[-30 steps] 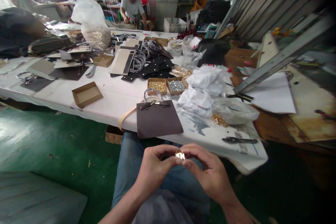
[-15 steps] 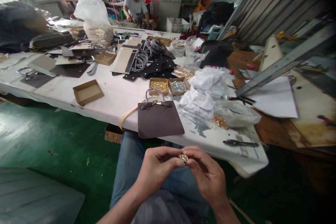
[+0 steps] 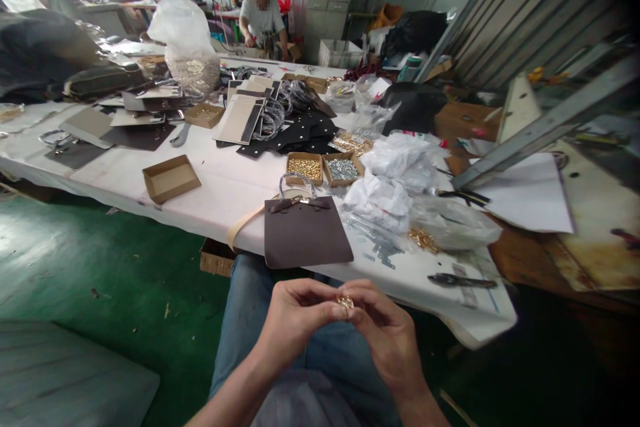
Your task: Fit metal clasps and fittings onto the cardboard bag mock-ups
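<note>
Above my lap, a small gold-coloured metal fitting (image 3: 345,301) is pinched between the fingertips of both hands; its exact kind is too small to make out. My left hand (image 3: 295,307) grips it from the left, thumb below and fingers above. From the right, my right hand (image 3: 383,327) closes on it in the same way. Just beyond, a dark brown handbag panel (image 3: 307,233) lies at the table's near edge, with a plastic-wrapped handle (image 3: 295,180) and a gold clasp at its top.
Behind the panel stand a box of gold pieces (image 3: 305,168) and a box of silver pieces (image 3: 343,170). A cardboard tray (image 3: 171,180) sits left. Plastic bags (image 3: 385,197) and a black-handled tool (image 3: 463,280) lie right. A co-worker (image 3: 263,13) sits across the table.
Both hands have shifted slightly left together, still pinching the gold fitting, and my right fingers have moved a little around it. The camera view has tilted slightly; the table things lie unchanged.
</note>
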A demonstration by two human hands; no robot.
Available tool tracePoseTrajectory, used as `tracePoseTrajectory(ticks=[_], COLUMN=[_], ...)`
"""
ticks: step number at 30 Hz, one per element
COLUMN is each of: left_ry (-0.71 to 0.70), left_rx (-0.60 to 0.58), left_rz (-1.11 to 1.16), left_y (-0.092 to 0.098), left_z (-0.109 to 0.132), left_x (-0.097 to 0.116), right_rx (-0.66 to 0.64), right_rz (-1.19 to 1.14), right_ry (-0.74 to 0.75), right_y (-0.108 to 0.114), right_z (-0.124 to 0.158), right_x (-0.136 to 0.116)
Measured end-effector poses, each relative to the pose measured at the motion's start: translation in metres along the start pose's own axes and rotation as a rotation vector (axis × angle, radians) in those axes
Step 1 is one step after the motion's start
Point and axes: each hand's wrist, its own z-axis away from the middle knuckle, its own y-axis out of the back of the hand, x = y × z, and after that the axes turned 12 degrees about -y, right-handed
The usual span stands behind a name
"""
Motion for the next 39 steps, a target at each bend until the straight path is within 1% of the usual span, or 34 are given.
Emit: tracePoseTrajectory(ticks=[4, 6, 8, 9, 10, 12, 13, 15, 16, 17, 18, 20, 22, 24, 25, 28, 30, 33, 36, 39], left_ry=[-0.015, -0.04, -0.093, -0.138, -0.197, -0.347, -0.426, -0.564, -0.591, -0.589, -0.555, -0.428, -0.301, -0.239, -0.223, -0.192, -0.202, -0.263, -0.323, -0.397], left_rx=[0.014, -0.016, -0.038, -0.02, 0.025, 0.161, 0.218, 0.261, 0.245, 0.226, 0.196, 0.091, -0.035, -0.103, -0.1, -0.011, 0.025, -0.007, -0.066, -0.074], left_rz=[0.007, 0.008, -0.055, -0.127, -0.234, -0.522, -0.689, -1.002, -1.136, -1.252, -1.344, -1.455, -1.48, -1.463, -1.452, -1.423, -1.402, -1.359, -1.316, -1.25], left_y=[0.0, 0.003, 0.013, 0.021, 0.03, 0.051, 0.062, 0.081, 0.088, 0.094, 0.097, 0.102, 0.104, 0.108, 0.11, 0.117, 0.121, 0.126, 0.131, 0.135], left_z=[-0.001, -0.002, -0.008, -0.014, -0.021, -0.042, -0.055, -0.086, -0.103, -0.118, -0.133, -0.155, -0.17, -0.178, -0.182, -0.19, -0.195, -0.199, -0.198, -0.198], left_x=[-0.004, -0.003, 0.003, 0.01, 0.018, 0.038, 0.049, 0.066, 0.071, 0.074, 0.074, 0.069, 0.059, 0.047, 0.041, 0.025, 0.018, 0.018, 0.028, 0.039], right_rx=[-0.008, -0.025, -0.018, -0.011, 0.0, 0.002, -0.014, -0.072, -0.103, -0.131, -0.147, -0.156, -0.151, -0.147, -0.15, -0.167, -0.16, -0.103, -0.042, -0.005], right_rz=[0.044, 0.083, 0.156, 0.219, 0.298, 0.49, 0.59, 0.76, 0.837, 0.915, 0.995, 1.149, 1.265, 1.325, 1.34, 1.357, 1.348, 1.288, 1.202, 1.083], right_ry=[0.003, -0.002, 0.012, 0.026, 0.05, 0.115, 0.151, 0.22, 0.246, 0.261, 0.272, 0.281, 0.274, 0.251, 0.234, 0.201, 0.188, 0.168, 0.145, 0.192], right_y=[-0.001, 0.003, 0.012, 0.016, 0.02, 0.022, 0.02, 0.007, -0.002, -0.011, -0.021, -0.037, -0.048, -0.052, -0.053, -0.053, -0.053, -0.052, -0.049, -0.046], right_z=[-0.002, -0.007, -0.017, -0.024, -0.032, -0.053, -0.064, -0.087, -0.099, -0.109, -0.119, -0.136, -0.148, -0.156, -0.159, -0.162, -0.163, -0.163, -0.164, -0.161], right_x=[0.004, 0.005, 0.003, 0.002, 0.0, -0.004, -0.005, -0.003, -0.001, 0.002, 0.005, 0.011, 0.015, 0.016, 0.016, 0.016, 0.018, 0.023, 0.025, 0.025])
